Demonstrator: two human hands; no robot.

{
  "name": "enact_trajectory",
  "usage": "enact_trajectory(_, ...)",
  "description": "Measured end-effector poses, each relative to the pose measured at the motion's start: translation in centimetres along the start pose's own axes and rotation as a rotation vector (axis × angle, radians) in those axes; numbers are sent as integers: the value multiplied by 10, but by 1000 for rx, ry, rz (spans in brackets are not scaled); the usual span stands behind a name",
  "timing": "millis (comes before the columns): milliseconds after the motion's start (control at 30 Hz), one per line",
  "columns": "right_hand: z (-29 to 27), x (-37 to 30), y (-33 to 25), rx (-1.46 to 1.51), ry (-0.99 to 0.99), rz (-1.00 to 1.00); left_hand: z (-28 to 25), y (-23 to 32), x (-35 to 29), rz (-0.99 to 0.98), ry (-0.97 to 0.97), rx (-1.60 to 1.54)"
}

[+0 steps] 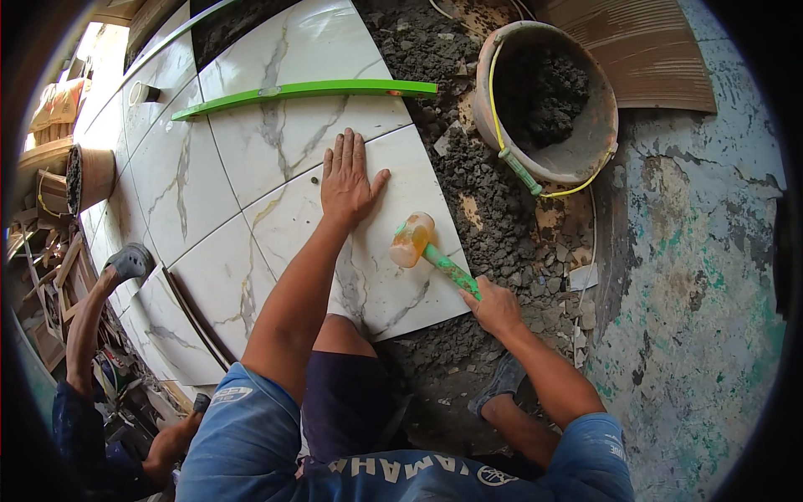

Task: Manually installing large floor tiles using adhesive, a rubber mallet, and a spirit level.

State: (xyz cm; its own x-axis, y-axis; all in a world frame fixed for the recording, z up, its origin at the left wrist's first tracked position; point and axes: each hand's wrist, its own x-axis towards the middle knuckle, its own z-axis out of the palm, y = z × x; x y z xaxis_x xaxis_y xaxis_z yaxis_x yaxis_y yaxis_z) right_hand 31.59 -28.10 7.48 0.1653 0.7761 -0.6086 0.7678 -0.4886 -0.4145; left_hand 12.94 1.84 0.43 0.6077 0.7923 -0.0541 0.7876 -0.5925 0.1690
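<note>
My left hand lies flat on a white marble-patterned floor tile, fingers together and stretched out, the thumb spread to the right. In my right hand is a rubber mallet with a green handle and a yellowish, translucent head. The mallet's head is over the same tile, right of my left hand; whether it touches the surface I cannot tell. Beyond my left hand, a bright green spirit level lies across the neighbouring tiles.
Dark crumbly mortar borders the tiles on the right. A bucket of mortar with a yellow handle stands at the far right, before a peeling wall. Another bucket, a cup and another person's leg are at the left.
</note>
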Motion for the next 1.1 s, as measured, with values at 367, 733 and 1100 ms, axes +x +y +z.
enact_trajectory(367, 19, -62, 26, 29, 82, -80, 4, 1, -2, 2, -10, 38)
enact_trajectory(733, 36, -84, 34, 63, 40, -60, 9, 0, -4, 5, 18, 45)
enact_trajectory(1100, 31, -53, 18, 30, -52, 42, 8, 1, 0, -5, 7, 61)
